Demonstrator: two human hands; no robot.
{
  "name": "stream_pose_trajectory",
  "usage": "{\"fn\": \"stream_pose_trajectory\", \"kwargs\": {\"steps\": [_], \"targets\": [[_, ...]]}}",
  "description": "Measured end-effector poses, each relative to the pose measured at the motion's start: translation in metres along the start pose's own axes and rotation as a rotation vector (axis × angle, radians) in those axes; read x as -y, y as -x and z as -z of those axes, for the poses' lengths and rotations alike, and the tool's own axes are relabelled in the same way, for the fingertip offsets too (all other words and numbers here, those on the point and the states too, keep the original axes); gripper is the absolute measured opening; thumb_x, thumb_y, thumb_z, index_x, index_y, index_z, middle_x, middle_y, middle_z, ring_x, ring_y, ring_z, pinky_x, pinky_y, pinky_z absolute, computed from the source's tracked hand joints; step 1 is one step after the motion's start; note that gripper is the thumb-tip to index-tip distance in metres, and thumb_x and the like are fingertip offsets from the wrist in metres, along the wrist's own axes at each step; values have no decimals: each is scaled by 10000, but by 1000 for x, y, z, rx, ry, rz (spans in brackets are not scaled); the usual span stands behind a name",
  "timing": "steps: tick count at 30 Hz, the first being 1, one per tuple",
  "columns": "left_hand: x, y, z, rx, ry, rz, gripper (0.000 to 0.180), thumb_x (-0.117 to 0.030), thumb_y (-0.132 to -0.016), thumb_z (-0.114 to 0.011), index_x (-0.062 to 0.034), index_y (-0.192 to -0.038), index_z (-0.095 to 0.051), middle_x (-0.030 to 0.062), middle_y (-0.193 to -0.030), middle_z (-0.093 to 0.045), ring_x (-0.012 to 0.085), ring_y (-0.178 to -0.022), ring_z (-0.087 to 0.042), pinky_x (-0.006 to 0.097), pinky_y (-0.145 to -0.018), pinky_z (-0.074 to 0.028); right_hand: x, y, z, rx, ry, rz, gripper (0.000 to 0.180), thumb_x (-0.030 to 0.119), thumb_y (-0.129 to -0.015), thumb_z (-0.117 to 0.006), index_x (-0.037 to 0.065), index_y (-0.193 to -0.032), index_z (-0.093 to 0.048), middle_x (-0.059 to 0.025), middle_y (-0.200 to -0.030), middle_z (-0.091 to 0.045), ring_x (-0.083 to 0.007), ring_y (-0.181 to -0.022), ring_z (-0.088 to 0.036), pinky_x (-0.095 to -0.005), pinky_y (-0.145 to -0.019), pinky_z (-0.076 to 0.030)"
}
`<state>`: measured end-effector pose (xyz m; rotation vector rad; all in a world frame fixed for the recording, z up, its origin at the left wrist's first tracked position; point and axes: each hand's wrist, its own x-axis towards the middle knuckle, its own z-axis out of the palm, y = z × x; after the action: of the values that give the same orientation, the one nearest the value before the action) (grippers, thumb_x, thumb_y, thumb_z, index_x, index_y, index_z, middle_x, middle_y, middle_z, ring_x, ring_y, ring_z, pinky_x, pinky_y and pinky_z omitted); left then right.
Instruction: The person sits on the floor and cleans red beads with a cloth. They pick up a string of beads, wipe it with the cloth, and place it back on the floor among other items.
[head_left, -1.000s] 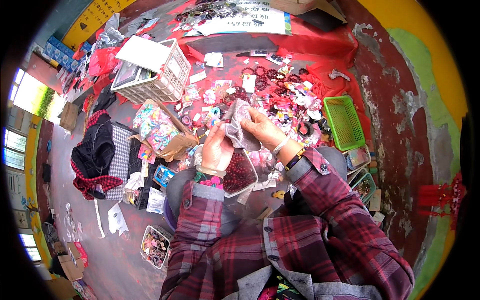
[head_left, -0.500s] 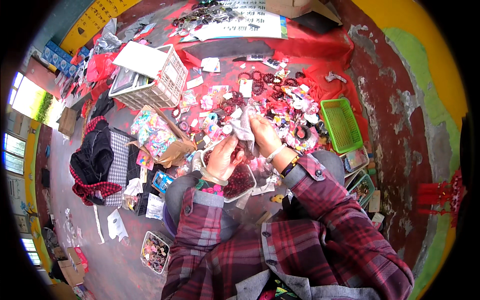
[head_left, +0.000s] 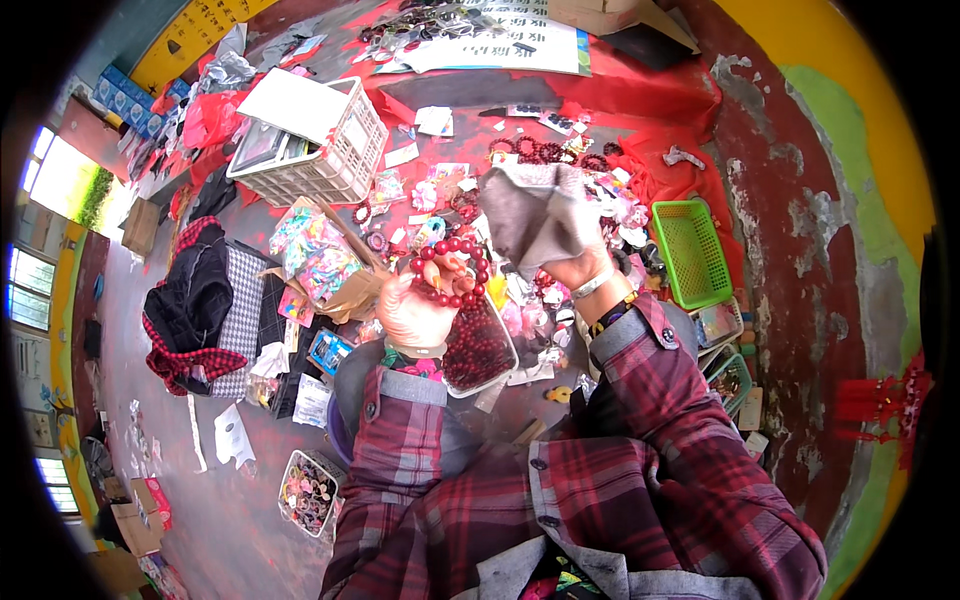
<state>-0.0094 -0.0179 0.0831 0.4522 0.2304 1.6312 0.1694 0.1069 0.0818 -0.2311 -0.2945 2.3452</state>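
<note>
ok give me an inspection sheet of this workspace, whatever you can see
surface: red cloth spread on the floor, mostly covered
job's things: red bead bracelet; grey cloth; clear tray of red beads
clutter: white basket, green basket, loose bracelets, coloured packets
hands: left hand holds the bracelet; right hand holds the grey cloth
cables: nothing seen
surroundings: dark clothes pile, painted floor

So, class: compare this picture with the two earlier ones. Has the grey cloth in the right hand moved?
Yes. The grey cloth has risen away from the clear tub of red beads and now hangs open, held up by the right hand.
</note>
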Motion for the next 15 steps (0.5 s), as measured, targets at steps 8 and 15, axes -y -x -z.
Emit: {"fn": "stream_pose_trajectory", "kwargs": {"steps": [8,15], "targets": [[12,1,-9,-43,-75,32,331,-345,-697,-553,-15,-698,-535,139,-894,-552,244,-875,-499,333,-849,-338,-48,23,-18,100,688,-63,372,236,-829,-645,-10,-1084,-529,-56,-883,-604,-142,-854,-577,-287,-779,-465],[20,1,-12,-117,-180,179,385,-347,-831,-484,19,-910,-572,139,-927,-581,245,-866,-543,363,-836,-412,-38,24,-22,30,594,96,173,79,-861,-496,-4,-1007,-537,-76,-811,-615,-158,-712,-597,-292,-646,-490]]}}
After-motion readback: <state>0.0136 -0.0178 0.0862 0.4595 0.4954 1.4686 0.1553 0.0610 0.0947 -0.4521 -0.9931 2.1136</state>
